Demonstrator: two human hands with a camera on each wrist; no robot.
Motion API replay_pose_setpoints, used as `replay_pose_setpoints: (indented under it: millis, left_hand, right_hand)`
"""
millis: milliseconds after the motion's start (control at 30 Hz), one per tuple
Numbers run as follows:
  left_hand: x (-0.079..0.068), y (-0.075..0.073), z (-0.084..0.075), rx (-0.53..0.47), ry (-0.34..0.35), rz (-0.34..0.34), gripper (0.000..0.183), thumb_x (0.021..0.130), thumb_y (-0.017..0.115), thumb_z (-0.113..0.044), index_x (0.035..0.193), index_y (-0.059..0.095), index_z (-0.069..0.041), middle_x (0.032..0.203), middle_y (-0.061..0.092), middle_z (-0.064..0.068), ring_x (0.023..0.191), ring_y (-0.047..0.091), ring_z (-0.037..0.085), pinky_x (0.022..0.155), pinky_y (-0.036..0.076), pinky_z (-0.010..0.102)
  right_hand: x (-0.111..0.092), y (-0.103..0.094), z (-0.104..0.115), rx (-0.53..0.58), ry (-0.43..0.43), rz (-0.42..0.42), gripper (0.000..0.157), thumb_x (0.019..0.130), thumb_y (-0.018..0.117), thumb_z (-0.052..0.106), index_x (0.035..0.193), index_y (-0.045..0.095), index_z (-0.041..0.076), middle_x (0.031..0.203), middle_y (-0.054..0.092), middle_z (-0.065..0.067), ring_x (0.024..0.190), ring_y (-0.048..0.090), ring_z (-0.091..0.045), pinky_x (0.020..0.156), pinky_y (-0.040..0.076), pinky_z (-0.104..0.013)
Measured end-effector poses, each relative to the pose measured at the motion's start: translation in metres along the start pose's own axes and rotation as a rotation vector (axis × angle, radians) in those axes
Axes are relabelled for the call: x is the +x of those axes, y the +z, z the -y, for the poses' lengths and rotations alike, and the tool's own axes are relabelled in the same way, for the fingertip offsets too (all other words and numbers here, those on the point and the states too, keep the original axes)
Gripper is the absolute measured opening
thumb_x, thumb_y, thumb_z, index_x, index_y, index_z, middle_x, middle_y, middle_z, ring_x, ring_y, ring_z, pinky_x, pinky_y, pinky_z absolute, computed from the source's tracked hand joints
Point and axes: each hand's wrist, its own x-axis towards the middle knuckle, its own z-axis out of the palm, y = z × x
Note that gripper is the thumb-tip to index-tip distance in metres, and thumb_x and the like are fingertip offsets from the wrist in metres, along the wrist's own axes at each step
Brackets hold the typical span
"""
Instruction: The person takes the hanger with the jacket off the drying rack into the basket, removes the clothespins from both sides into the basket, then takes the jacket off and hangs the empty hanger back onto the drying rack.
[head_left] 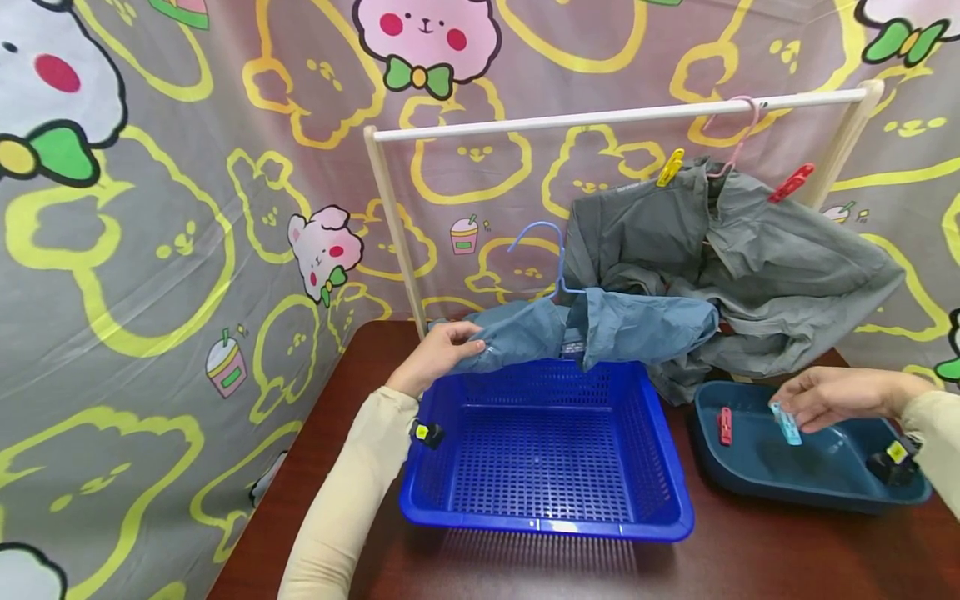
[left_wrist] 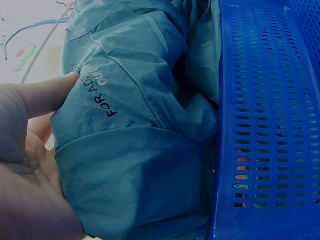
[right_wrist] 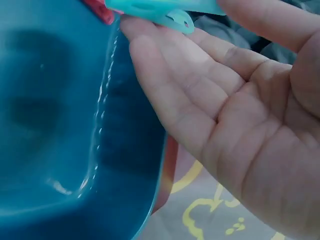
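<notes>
A blue garment (head_left: 645, 323) with printed lettering hangs folded over a light blue hanger (head_left: 561, 258), whose hook is free of the rod. My left hand (head_left: 447, 348) pinches the garment's left end between thumb and fingers. In the left wrist view the thumb presses the blue cloth (left_wrist: 125, 125) near the lettering; the fingers behind it are partly hidden. My right hand (head_left: 843, 395) pinches a light blue clothespin (head_left: 787, 423) above a dark teal tray (head_left: 795, 492). The right wrist view shows the clothespin (right_wrist: 165, 11) between thumb and fingertips. A red clothespin (head_left: 724, 426) lies in the tray.
A blue perforated basket (head_left: 547, 527) stands on the dark table (head_left: 360, 467), below the blue garment. Behind, a white rod (head_left: 600, 117) on wooden posts carries a pink hanger (head_left: 742, 133) with a grey garment (head_left: 795, 250), clipped by yellow (head_left: 671, 167) and red (head_left: 792, 183) clothespins.
</notes>
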Motion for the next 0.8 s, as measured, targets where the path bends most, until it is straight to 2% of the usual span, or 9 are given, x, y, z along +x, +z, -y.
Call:
replay_pose_setpoints:
  millis: [133,300,367,600,700,800]
  left_hand:
    - [0.0,-0.001,0.0,-0.004,-0.002,-0.004,0.022,0.092,0.061,-0.009,0.112,0.067,-0.001,0.106,0.064,0.007,0.098,0.055,0.02,0.084,0.045,0.034]
    - [0.0,-0.001,-0.001,0.001,-0.002,-0.003,0.023,0.092,0.063,-0.009,0.112,0.067,0.0,0.109,0.063,0.008,0.104,0.055,0.021,0.086,0.045,0.034]
    - [0.001,0.0,-0.001,0.001,-0.002,-0.002,0.023,0.091,0.063,-0.008,0.112,0.067,0.0,0.109,0.063,0.008,0.105,0.055,0.02,0.086,0.045,0.033]
    - [0.004,0.001,0.003,-0.003,-0.007,-0.005,0.023,0.092,0.062,-0.008,0.113,0.066,0.0,0.104,0.065,0.007,0.095,0.057,0.017,0.08,0.046,0.03]
    - [0.004,0.001,0.004,0.003,-0.002,-0.007,0.023,0.092,0.062,-0.008,0.113,0.066,0.0,0.105,0.065,0.007,0.097,0.056,0.018,0.082,0.046,0.032]
    - [0.004,0.001,0.004,0.013,-0.003,-0.005,0.023,0.092,0.062,-0.009,0.113,0.066,0.0,0.107,0.065,0.008,0.102,0.056,0.021,0.085,0.046,0.034]
  right_hand:
    - [0.005,-0.004,-0.005,-0.046,0.061,-0.048,0.048,0.098,0.05,0.013,0.124,0.036,-0.025,0.108,0.061,-0.013,0.1,0.059,-0.025,0.086,0.05,-0.04]
    - [0.011,-0.008,-0.017,-0.018,0.137,-0.105,0.039,0.096,0.05,0.01,0.12,0.044,-0.02,0.11,0.061,-0.016,0.103,0.059,-0.028,0.087,0.048,-0.042]
    - [0.014,-0.009,-0.024,-0.002,0.147,-0.116,0.036,0.096,0.049,0.008,0.119,0.044,-0.02,0.109,0.061,-0.016,0.102,0.059,-0.029,0.087,0.048,-0.044]
    - [0.026,-0.01,-0.044,0.018,0.169,-0.151,0.036,0.095,0.051,0.009,0.115,0.046,-0.021,0.097,0.061,-0.009,0.094,0.06,-0.024,0.084,0.05,-0.04]
    - [0.029,-0.009,-0.049,0.01,0.172,-0.161,0.035,0.094,0.051,0.008,0.114,0.048,-0.02,0.092,0.06,-0.008,0.088,0.061,-0.021,0.08,0.051,-0.038]
    - [0.033,-0.006,-0.051,0.008,0.175,-0.158,0.026,0.093,0.051,0.008,0.107,0.054,-0.015,0.086,0.061,-0.007,0.082,0.061,-0.019,0.076,0.052,-0.035]
